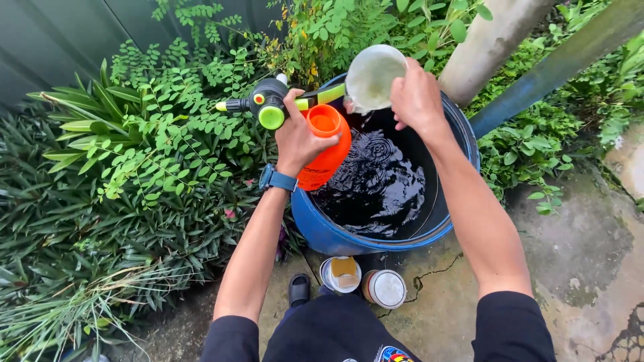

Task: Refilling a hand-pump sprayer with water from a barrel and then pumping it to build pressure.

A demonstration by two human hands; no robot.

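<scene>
Orange sprayer bottle [327,149] is gripped around its neck by the left hand [300,134], held tilted over the near-left rim of the blue barrel [322,231]. Its mouth is open and faces up. The pump head [268,104] — dark, with green knob and yellow-green nozzle — is off the bottle and pinned in the same left hand, lying sideways above the bottle mouth.

A pale scoop cup [373,77] is held by the right hand [417,99], fingers closed on its rim or handle, raised above the barrel and just right of the bottle mouth. The cup's inside faces the camera; whether water is in it cannot be told.

Barrel is filled high with dark water [376,181], ripples visible on the surface.

Progress, as judged: bottle is opened, cup is lifted to bottle height — filling appears to be under way. No pour stream is seen. The fill level in the bottle cannot be read through the orange wall. Left to do, by the look of it: water into the bottle, pump head back on.

Two small lidded jars [362,281] stand on the concrete [590,255] beside the barrel, untouched. Green plants [147,174] are crowded to the left.
</scene>
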